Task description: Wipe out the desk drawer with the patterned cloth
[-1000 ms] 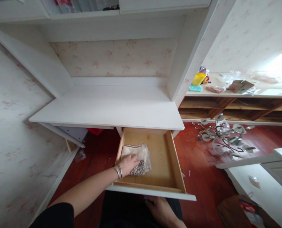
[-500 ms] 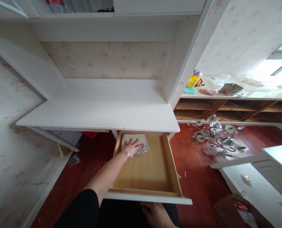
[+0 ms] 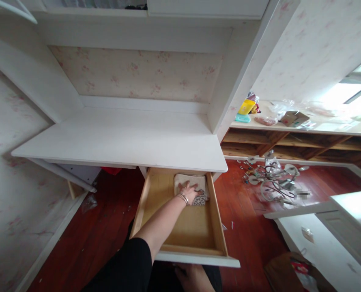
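While the left hand rests flat, fingers spread, on the folded beige, dark-patterned cloth at the far right of the pale wooden drawer, wiping seems the step in hand, next calling for even palm pressure; how the half-hidden right hand grips, I cannot tell

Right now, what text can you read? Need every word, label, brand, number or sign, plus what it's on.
None readable.
Red packaging in the brown bag: any print too blurred to read.
Cardboard box: any marks too small.
Yellow item: any marks too small.
Cloth under the left hand: dark pattern, no lettering visible.
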`<action>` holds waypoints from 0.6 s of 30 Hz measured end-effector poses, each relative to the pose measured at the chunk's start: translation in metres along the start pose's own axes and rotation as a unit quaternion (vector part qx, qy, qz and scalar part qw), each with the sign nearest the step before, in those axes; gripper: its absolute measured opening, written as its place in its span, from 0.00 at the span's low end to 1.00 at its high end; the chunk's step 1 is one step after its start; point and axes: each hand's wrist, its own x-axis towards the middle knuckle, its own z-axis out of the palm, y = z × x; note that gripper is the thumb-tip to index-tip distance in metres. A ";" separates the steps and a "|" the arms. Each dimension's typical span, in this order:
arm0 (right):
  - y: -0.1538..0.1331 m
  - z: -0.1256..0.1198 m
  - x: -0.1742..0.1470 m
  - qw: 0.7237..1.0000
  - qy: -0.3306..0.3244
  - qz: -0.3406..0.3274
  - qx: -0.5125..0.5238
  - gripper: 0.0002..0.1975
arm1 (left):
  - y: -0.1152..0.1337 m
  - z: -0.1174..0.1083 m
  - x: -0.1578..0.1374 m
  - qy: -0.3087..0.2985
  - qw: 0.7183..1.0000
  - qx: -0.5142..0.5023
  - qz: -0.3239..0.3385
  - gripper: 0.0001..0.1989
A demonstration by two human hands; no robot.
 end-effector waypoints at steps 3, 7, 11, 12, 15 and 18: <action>-0.002 -0.001 0.000 1.000 0.007 0.002 -0.001 0.17 | 0.005 -0.003 -0.013 -0.003 1.000 0.012 0.026 0.41; 0.000 0.001 0.001 1.000 0.000 0.006 -0.010 0.17 | 0.021 0.007 -0.049 -0.003 0.995 0.030 0.095 0.33; 0.003 0.002 0.003 1.000 -0.008 -0.005 -0.015 0.17 | 0.049 0.033 -0.088 0.022 0.987 0.045 0.152 0.25; 0.003 0.002 0.004 1.000 -0.007 -0.009 -0.014 0.17 | 0.055 0.038 -0.095 0.027 0.987 0.048 0.152 0.23; 0.003 0.003 0.004 1.000 -0.003 -0.017 -0.008 0.17 | 0.063 0.046 -0.110 0.041 0.989 0.055 0.129 0.20; 0.001 0.002 0.003 1.000 -0.002 -0.017 -0.001 0.17 | 0.054 0.044 -0.122 0.038 0.992 0.053 0.110 0.20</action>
